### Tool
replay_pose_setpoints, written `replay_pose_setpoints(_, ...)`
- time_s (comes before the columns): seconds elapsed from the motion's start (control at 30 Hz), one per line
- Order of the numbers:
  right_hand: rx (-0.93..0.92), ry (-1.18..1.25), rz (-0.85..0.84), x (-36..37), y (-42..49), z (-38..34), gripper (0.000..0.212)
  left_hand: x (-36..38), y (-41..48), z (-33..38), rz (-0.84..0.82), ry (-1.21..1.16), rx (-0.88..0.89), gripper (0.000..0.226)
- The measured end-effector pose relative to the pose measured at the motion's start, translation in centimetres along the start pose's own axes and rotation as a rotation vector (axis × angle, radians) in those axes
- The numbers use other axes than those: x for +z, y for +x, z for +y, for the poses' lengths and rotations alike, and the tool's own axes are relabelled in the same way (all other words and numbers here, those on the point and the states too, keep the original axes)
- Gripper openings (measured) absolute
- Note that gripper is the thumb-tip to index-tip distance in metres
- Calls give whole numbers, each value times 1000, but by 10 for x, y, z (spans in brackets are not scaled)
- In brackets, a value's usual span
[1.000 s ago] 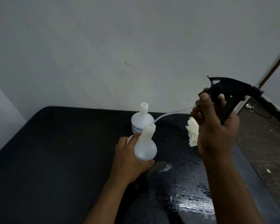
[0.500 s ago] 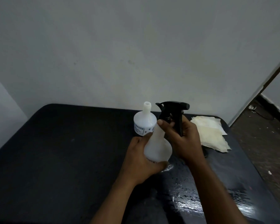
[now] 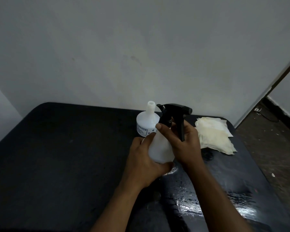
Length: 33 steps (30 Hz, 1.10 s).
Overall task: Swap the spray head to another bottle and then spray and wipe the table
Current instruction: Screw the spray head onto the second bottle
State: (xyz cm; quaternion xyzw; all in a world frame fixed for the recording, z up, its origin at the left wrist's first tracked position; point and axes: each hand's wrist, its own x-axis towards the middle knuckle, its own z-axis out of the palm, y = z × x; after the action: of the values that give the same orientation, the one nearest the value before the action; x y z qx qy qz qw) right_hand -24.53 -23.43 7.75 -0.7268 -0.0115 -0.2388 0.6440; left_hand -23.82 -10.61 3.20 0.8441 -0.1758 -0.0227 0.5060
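Left hand (image 3: 141, 158) wraps the near bottle (image 3: 159, 149) at the bench (image 3: 57, 156), steadying it, likely so the right hand (image 3: 186, 143), fingers curled round the spray head (image 3: 172, 113) collar, can screw it down. Behind stand 1 uncapped bottle (image 3: 146, 121) and the cloth (image 3: 214, 136), waiting for wiping.

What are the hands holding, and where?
The left hand holds the white bottle round its belly; the right hand grips the black spray head at its base, on that bottle's neck.
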Motion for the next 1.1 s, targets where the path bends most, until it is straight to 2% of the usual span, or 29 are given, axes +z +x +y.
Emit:
replay_pose_setpoints(0.23, -105, -127, 100, 9, -9, 5, 22, -3, 4, 0, -9, 34, -44, 93)
replay_pose_setpoints(0.33, -87, -111, -5, 12, -13, 13, 36, -11, 7, -3, 7, 29, -62, 90)
replay_pose_setpoints(0.43, -85, 42, -126, 7, -12, 16, 32, -19, 8, -7, 14, 31, -44, 84)
replay_pose_setpoints(0.57, -72, 165, -158, -1, -3, 17, 42, -24, 8, -10, -4, 33, -13, 86)
replay_pose_setpoints(0.63, -49, 177, -147, -1, -2, 21, 35, -24, 8, -10, -5, 41, -4, 87)
replay_pose_setpoints(0.77, 59, 248, -11, -4, 1, 25, 22, -20, 9, -9, -5, 58, 25, 87)
replay_pose_setpoints(0.83, 63, 189, -22, -9, 3, 22, 14, -19, 9, -8, -27, 46, 34, 85)
replay_pose_setpoints(0.97, 80, 167, -65, -19, 6, 17, 13, -20, 7, -6, -79, 14, 58, 85)
replay_pose_setpoints(1.0, 84, 197, -81, -20, 7, 13, 18, -20, 7, -5, -97, 10, 61, 86)
replay_pose_setpoints(1.07, 74, 226, -137, -21, 8, 12, 47, -20, 7, -4, -124, -1, 62, 87)
replay_pose_setpoints(1.1, 61, 221, -178, -23, 9, 11, 53, -21, 7, -3, -133, -7, 61, 86)
